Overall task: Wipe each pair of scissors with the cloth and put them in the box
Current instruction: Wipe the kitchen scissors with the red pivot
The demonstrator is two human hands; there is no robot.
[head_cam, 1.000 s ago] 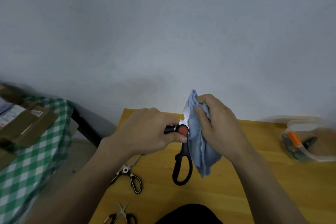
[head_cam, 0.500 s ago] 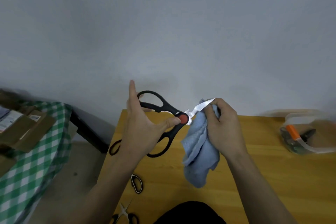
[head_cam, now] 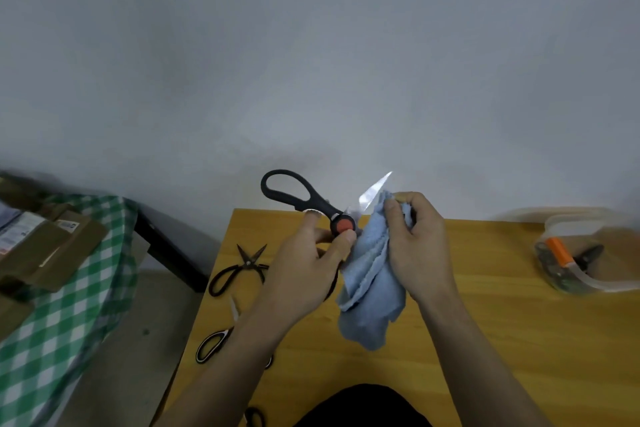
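Observation:
Above the wooden table [head_cam: 485, 340], my left hand [head_cam: 304, 267] grips black kitchen scissors [head_cam: 304, 199] near their orange pivot. The scissors are spread open, with one shiny blade pointing up and right. My right hand [head_cam: 415, 239] holds a light blue cloth [head_cam: 370, 291] bunched against the lower part of that blade, and the rest of the cloth hangs down. A clear plastic box [head_cam: 588, 250] stands at the table's right edge with an orange-handled tool and dark scissors inside. All-black scissors [head_cam: 239, 269] and black-and-white scissors [head_cam: 216, 343] lie on the table's left side.
A second table with a green checked cloth [head_cam: 69, 322] and brown cardboard boxes [head_cam: 41, 250] stands to the left, across a gap of grey floor. A plain grey wall rises behind. Part of another scissor handle [head_cam: 254, 418] shows at the bottom edge.
The scissors went from hanging blade-up inside the cloth to being held spread open. My right hand with the cloth has slid along the blade, and the view has shifted slightly.

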